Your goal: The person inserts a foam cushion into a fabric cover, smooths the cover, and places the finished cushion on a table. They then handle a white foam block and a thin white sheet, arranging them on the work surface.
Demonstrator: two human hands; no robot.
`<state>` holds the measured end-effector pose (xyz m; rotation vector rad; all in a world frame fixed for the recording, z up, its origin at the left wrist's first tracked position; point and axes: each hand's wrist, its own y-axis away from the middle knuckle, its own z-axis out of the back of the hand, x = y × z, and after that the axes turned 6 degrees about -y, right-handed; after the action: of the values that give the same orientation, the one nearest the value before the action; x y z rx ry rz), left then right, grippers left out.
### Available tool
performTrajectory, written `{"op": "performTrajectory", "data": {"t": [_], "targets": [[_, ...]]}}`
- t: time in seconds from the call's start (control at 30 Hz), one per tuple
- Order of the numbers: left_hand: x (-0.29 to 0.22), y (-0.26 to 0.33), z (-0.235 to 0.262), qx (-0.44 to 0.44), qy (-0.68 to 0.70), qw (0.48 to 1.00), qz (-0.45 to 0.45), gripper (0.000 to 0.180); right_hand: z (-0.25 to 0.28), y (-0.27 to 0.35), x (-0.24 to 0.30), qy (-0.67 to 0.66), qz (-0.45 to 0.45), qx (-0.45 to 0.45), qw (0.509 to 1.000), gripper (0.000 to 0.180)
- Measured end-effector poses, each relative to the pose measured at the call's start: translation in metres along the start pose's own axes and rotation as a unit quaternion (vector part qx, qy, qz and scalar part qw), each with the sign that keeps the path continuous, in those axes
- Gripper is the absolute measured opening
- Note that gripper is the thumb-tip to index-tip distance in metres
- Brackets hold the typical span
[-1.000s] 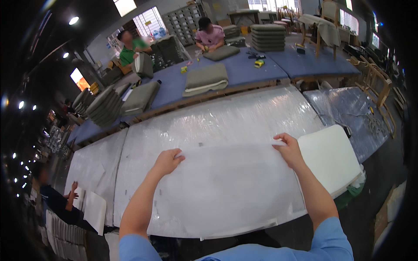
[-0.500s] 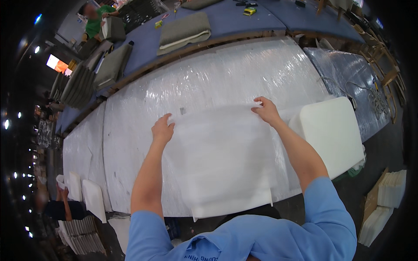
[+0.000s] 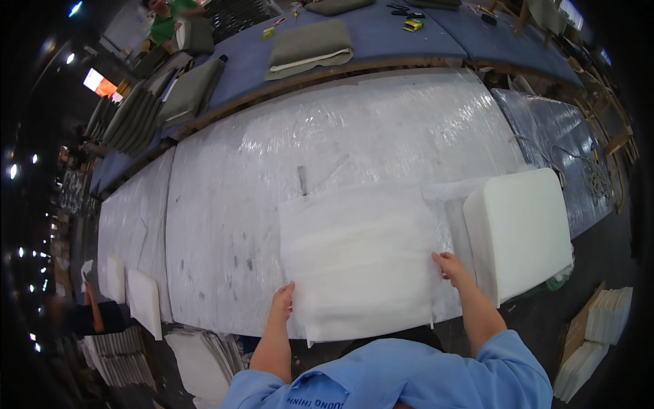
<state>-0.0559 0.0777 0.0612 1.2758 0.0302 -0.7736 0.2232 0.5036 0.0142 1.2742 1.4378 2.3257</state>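
In front of me a thin white padding sheet [image 3: 361, 218] lies spread on the plastic-wrapped table. It covers what looks like a flat white pad, whose corners show at the table's near edge. My left hand [image 3: 283, 300] is closed at the sheet's left side, low down, with the thumb along the edge. At the opposite side my right hand [image 3: 449, 267] pinches the sheet's right edge, a little farther from me. A stack of white foam cushion pads [image 3: 528, 235] stands just right of the sheet.
The wrapped table [image 3: 225, 204] reaches far left. Behind it a blue table [image 3: 388, 41] bears grey cushions [image 3: 310, 48]. A cord [image 3: 596, 178] lies on the wrapped panel at right. White pads [image 3: 606, 320] are stacked at lower right. Two other people work at far left and beyond the blue table.
Both hands have come down toward me from the sheet's far edge to its two sides. The sheet, held up before, now lies flatter over the pad.
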Motion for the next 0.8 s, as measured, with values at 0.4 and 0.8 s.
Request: {"op": "performTrajectory", "data": {"t": [0.4, 0.8], "targets": [[-0.021, 0.003, 0.009, -0.119, -0.029, 0.928, -0.353, 0.026, -0.036, 0.053, 0.042, -0.076, 0.235, -0.003, 0.969, 0.019], [-0.148, 0.09, 0.008, 0.23, 0.226, 0.879, -0.352, 0.053, -0.02, 0.035, 0.114, -0.258, 0.337, -0.023, 0.905, 0.049]]}}
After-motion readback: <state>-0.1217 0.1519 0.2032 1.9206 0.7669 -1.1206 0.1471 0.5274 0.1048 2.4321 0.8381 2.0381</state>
